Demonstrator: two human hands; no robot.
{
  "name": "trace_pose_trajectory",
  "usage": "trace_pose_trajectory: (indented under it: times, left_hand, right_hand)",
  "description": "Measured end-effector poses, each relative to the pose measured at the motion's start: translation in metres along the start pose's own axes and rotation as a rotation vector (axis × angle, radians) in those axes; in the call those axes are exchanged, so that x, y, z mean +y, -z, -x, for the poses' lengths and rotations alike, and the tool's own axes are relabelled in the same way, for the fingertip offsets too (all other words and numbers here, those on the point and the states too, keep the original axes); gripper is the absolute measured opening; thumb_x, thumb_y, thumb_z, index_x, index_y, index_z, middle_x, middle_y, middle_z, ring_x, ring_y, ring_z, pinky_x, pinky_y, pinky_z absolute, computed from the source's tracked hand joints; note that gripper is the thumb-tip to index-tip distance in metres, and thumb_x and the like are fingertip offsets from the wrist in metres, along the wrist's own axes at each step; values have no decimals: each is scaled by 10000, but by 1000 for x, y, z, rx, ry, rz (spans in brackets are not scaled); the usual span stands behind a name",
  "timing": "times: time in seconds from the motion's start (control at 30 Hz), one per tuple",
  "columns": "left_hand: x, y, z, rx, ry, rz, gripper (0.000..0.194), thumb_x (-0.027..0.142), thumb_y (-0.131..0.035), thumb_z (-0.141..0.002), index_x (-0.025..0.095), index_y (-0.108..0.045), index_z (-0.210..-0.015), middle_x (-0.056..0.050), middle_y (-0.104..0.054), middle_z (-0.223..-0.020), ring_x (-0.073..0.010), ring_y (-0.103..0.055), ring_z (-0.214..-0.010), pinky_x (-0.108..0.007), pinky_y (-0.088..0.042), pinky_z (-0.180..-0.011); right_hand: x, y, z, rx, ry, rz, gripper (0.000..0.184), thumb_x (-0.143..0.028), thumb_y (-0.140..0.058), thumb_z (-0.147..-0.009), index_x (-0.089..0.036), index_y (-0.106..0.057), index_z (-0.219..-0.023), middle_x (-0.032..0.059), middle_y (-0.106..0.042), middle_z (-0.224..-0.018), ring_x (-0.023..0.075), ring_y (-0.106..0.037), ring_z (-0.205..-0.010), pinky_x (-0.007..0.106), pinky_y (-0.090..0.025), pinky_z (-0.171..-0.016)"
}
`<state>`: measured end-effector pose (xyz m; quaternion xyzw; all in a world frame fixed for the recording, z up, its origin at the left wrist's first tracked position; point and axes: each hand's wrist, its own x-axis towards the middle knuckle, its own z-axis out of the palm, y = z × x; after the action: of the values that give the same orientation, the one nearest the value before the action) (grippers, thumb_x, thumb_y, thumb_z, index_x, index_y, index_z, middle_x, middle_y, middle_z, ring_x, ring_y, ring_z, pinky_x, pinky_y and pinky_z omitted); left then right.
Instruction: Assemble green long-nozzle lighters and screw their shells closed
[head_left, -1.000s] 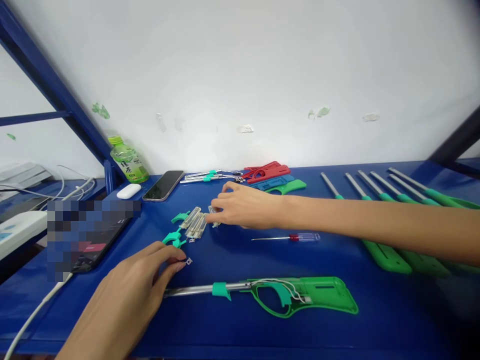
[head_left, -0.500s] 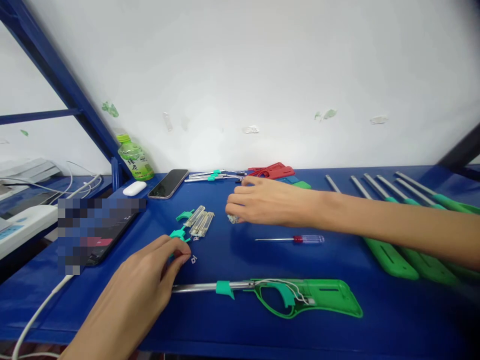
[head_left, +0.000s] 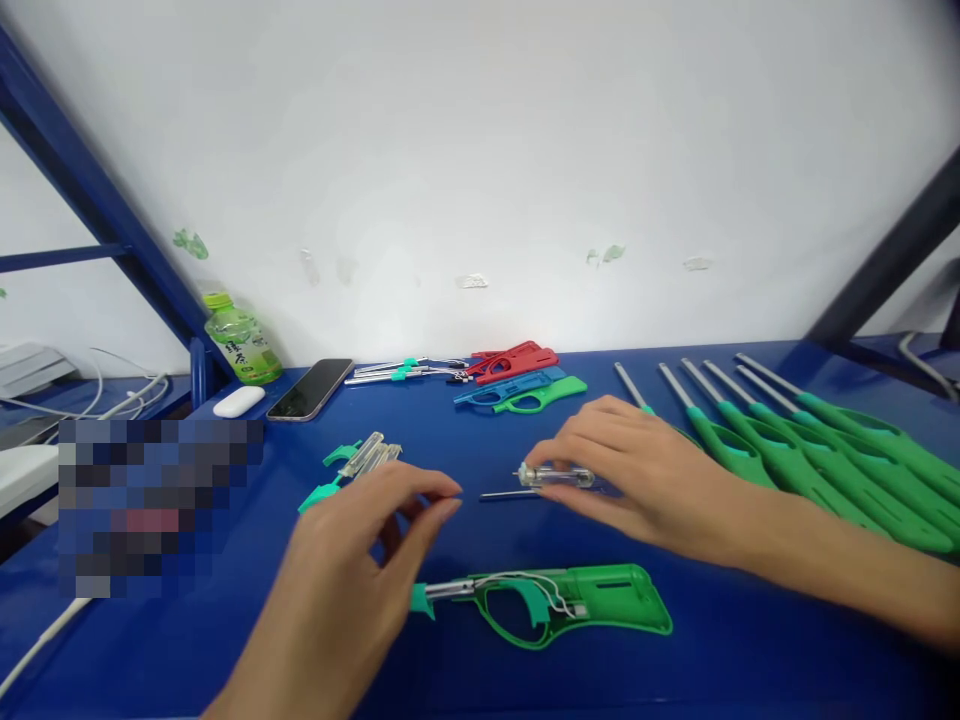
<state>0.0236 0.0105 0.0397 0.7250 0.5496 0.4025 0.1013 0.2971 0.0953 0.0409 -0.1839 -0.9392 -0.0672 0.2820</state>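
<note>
Over the blue table, my right hand (head_left: 630,475) grips a clear plastic lighter fuel tank (head_left: 559,476) lying sideways between thumb and fingers. My left hand (head_left: 352,560) faces it with thumb and forefinger pinched together; whatever sits between those tips is too small to make out. Below both hands lies an opened green stick lighter half (head_left: 622,600) with white wires, a teal trigger (head_left: 534,605) and a metal tube, partly hidden by my left hand. Beneath the tank shows a screwdriver shaft (head_left: 506,495). More clear tanks (head_left: 371,455) lie beyond my left hand beside teal triggers (head_left: 319,495).
Several green stick lighters (head_left: 832,460) lie on the right. Red (head_left: 517,360), blue (head_left: 480,388) and green (head_left: 544,393) casings rest near the wall beside metal tubes (head_left: 386,371). A phone (head_left: 311,388), a white case (head_left: 238,401) and a bottle (head_left: 241,340) stand at back left.
My right hand has come back toward me and right, now showing the clear tank in its fingers. My left hand has lifted from beside the small white pieces and moved right, pinched. The view has shifted.
</note>
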Motion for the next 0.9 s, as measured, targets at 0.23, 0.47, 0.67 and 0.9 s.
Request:
trace_pose_trajectory:
  times: [0.23, 0.47, 0.67, 0.9]
  left_hand:
    - [12, -42, 3, -13, -38, 153, 196, 226, -604, -1034, 299, -772, -1104, 31, -755, -926, -99, -682, -685, -189, -574, -603]
    - [9, -41, 13, 27, -53, 157, 182, 215, -618, -1033, 320, -764, -1058, 50, -766, -966, -93, -701, -731, -169, -577, -623]
    - [13, -43, 15, 38, 13, 153, 89, 287, -695, -993, 343, -763, -1010, 86, -739, -819, -88, -675, -650, -153, -549, -561]
    - [12, -42, 16, 3, 31, 139, 109, 322, -662, -1008, 329, -760, -960, 88, -726, -760, -93, -657, -599, -168, -519, -522]
  right_hand:
    - [0, -20, 13, 96, 39, -50, 173, -257, -582, -1096, -166, -650, -1226, 33, -769, -1015, 166, -689, -880, 348, -504, -825]
    - [-11, -23, 15, 179, 73, -81, 135, -258, -585, -1097, -172, -649, -1178, 31, -781, -1005, 139, -689, -867, 303, -518, -792]
    - [-13, -25, 17, 190, 70, -83, 130, -266, -597, -1090, -177, -658, -1163, 25, -768, -964, 140, -687, -850, 303, -517, -766]
    - [-13, -28, 18, 181, 65, -81, 143, -272, -577, -1102, -176, -659, -1169, 31, -765, -961, 149, -694, -858, 303, -517, -773]
